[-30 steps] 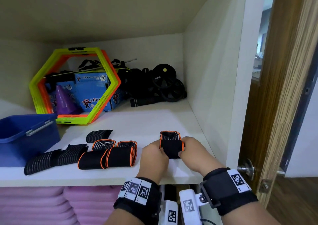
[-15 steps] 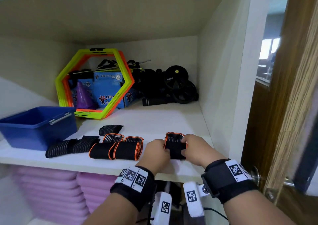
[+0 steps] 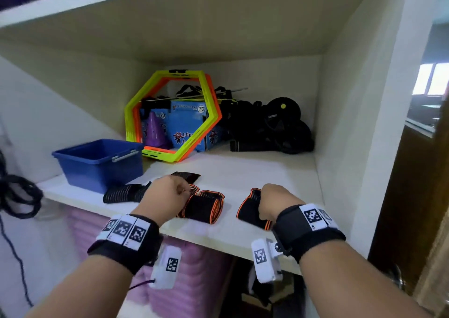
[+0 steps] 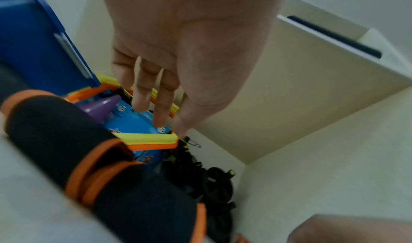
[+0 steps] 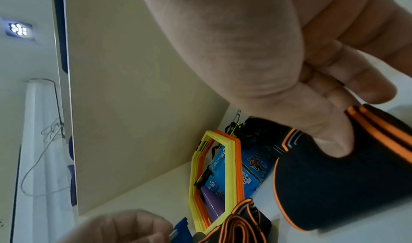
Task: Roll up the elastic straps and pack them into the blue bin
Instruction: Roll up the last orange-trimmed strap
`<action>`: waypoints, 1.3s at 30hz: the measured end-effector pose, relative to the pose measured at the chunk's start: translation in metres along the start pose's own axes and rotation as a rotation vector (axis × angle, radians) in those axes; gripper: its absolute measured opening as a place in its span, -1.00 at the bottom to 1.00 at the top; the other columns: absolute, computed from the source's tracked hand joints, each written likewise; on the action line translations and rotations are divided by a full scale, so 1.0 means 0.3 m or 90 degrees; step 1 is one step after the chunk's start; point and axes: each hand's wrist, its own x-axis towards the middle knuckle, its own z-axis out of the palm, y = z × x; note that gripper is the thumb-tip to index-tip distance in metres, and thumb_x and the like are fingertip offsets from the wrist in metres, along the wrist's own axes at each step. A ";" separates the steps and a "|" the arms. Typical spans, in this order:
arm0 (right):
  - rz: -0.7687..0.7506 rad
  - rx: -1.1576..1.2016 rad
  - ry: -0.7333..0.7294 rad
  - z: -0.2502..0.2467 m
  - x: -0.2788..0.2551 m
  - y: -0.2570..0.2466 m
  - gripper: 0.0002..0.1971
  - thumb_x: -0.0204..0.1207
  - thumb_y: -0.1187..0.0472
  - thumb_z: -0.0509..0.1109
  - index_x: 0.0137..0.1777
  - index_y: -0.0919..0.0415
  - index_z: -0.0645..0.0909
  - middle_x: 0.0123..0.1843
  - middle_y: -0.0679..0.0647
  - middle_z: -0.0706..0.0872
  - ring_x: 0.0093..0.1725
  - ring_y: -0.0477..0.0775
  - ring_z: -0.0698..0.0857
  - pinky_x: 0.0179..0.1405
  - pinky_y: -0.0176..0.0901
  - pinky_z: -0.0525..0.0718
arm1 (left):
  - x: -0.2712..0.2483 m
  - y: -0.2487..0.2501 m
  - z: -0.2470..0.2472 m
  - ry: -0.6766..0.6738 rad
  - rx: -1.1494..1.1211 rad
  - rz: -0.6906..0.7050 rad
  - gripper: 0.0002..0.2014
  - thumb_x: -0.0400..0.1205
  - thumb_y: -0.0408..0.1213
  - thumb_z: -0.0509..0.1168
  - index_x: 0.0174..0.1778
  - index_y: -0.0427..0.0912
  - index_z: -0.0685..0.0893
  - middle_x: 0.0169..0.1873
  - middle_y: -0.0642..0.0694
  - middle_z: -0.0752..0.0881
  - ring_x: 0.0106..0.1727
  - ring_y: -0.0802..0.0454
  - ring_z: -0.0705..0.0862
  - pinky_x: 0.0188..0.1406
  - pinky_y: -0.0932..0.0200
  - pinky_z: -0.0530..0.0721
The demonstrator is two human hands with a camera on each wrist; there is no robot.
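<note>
Nearest, right hand (image 3: 274, 202) pinching one rolled orange-edged strap (image 3: 250, 212) at the shelf's front edge. Left hand (image 3: 167, 193), fingers loosely hanging and holding nothing, over two more rolls (image 3: 201, 208). Beyond, striped straps (image 3: 124, 192) lying unrolled. Farther left, blue bin (image 3: 102, 162); inside hidden, probably nothing packed yet.

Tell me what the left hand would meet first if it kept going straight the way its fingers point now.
Probably the hexagonal rings leaning at the back of the shelf: the left hand has loosely extended fingers aimed at them over the rolled straps. Depth is unclear.
</note>
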 end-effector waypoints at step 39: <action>-0.286 -0.160 -0.171 0.031 0.328 -0.693 -0.48 0.32 -0.25 0.59 0.20 -0.04 0.64 0.02 -0.10 0.74 -0.01 -0.02 0.69 0.04 -0.08 0.69 | 0.209 -0.912 -0.050 0.052 0.096 0.194 -0.73 0.38 -0.46 0.54 -0.02 -0.16 0.81 -0.09 -0.06 0.72 -0.21 -0.17 0.67 -0.24 -0.03 0.73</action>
